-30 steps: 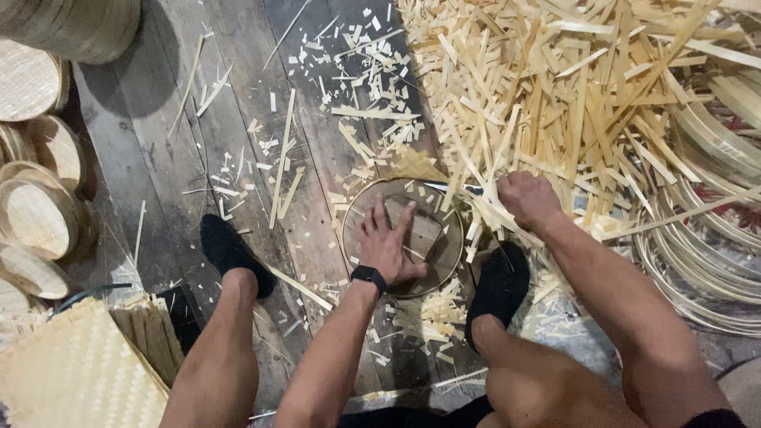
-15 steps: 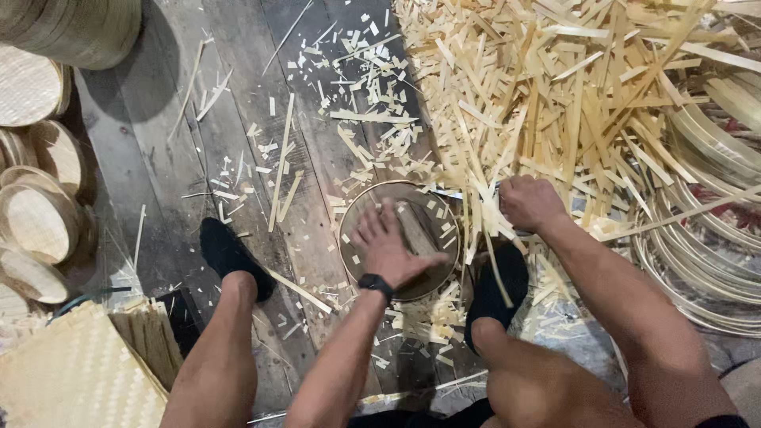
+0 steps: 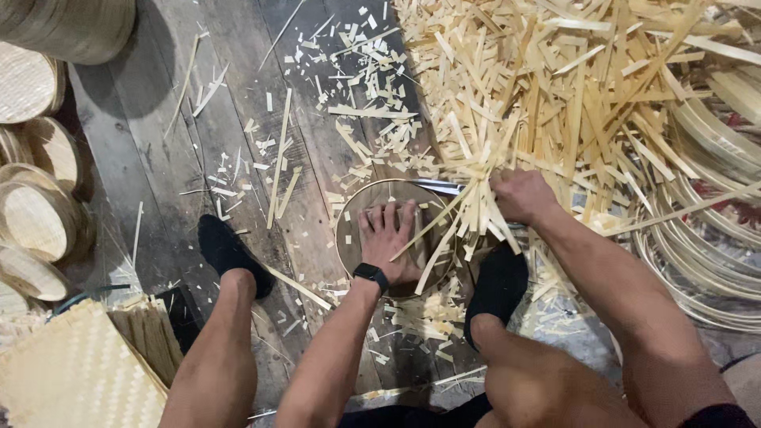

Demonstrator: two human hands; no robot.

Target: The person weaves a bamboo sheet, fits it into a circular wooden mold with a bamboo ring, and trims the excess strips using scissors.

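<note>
A round bamboo ring (image 3: 357,208) lies on the dark plank floor between my feet. My left hand (image 3: 391,238), with a black watch on the wrist, presses flat inside it, fingers together and pointing away from me. My right hand (image 3: 519,196) is closed on a bunch of pale bamboo strips (image 3: 468,212) that fan down across the ring's right side. The large heap of bamboo strips (image 3: 555,87) lies just beyond that hand.
Bent bamboo hoops (image 3: 705,238) are stacked at the right. Round bamboo baskets (image 3: 36,214) line the left edge, with a woven mat (image 3: 71,372) at the lower left. Short offcuts (image 3: 357,87) litter the planks. My black-socked feet (image 3: 226,250) flank the ring.
My right hand has pulled a bunch of strips out of the heap and across the ring. My left hand stays pressed inside the ring, shifted slightly.
</note>
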